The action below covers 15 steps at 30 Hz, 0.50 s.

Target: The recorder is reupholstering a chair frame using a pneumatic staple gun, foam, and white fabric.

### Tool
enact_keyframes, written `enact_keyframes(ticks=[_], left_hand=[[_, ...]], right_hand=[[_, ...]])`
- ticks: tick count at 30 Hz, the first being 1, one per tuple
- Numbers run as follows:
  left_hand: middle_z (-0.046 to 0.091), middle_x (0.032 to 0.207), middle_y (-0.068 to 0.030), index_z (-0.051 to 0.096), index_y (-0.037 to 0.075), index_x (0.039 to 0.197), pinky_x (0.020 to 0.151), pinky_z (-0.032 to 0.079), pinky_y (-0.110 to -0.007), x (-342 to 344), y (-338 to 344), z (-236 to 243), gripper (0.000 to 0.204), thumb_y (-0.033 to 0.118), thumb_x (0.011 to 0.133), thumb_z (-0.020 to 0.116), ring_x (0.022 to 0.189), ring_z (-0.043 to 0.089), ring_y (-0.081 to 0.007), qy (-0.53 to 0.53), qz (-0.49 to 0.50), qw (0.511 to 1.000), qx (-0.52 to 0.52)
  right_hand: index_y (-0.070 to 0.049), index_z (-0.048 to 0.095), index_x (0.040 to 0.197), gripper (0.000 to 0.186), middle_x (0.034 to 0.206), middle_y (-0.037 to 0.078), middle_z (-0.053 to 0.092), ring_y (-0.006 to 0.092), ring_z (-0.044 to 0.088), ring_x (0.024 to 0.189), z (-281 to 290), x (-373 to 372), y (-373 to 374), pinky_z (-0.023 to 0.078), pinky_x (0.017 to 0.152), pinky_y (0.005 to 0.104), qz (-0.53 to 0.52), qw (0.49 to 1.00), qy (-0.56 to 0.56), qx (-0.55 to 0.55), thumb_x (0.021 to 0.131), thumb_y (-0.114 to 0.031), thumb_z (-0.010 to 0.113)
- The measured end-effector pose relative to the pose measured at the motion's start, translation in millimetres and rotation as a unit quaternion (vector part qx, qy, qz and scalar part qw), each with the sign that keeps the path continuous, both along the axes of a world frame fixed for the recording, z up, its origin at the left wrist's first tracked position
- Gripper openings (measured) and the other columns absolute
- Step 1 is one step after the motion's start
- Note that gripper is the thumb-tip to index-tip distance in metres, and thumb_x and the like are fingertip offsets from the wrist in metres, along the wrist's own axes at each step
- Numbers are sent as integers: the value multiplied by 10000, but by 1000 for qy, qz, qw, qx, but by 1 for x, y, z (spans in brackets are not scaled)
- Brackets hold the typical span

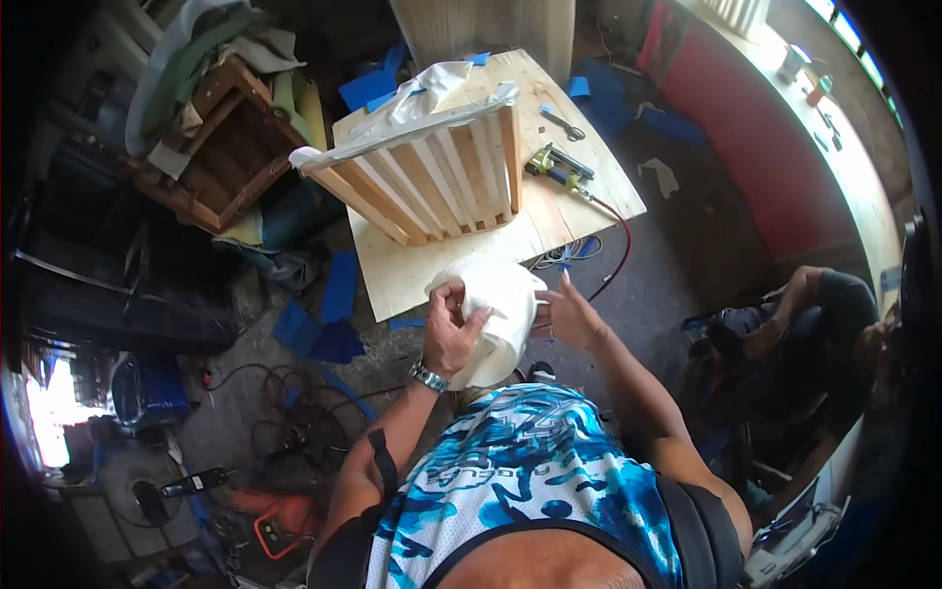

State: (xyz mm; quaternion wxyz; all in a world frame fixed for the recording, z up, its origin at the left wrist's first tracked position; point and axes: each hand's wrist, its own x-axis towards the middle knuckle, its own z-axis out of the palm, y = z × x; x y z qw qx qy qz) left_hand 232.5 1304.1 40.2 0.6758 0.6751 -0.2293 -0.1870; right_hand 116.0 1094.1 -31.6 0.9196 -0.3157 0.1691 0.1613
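Note:
My left hand [453,334] grips a bunched piece of white fabric [500,294], thumb across its front. My right hand [567,319] is at the fabric's right edge, some fingers curled against it and one raised. Just beyond, a slatted wooden frame [515,162] stands tilted on a plywood board [383,285], white material along its top edge. A green-and-black air tool [554,169] with a red hose [623,231] lies right of the frame, below scissors [561,124].
A wooden furniture frame with padding [231,211] is at upper left. Blue scraps [304,324] and cables [275,407] lie on the floor. An orange machine [280,520] is at lower left. Another person [824,324] crouches or sits at right, beside a long curved-looking ledge [854,187].

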Motion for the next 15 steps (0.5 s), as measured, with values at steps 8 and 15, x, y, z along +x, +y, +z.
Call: enact_keyframes(ticks=[8,15], left_hand=[[610,1050,-108,434,7,1186,842,505,-309,-9,-39,28,492,64,804,740,923,611,-181,-96,-31,990,101],[516,1349,-155,421,28,1377,1049,392,-382,61,-76,164,845,369,724,836,1243,501,-257,-361,-244,900,-15]], right_hand=[[-9,679,1073,351,852,56,693,94,613,771,128,22,-53,504,699,303,14,836,-116,-537,882,-304,688],[-64,668,1129,446,933,150,705,204,667,782,265,53,-56,512,748,371,139,606,-270,-735,881,-434,663]])
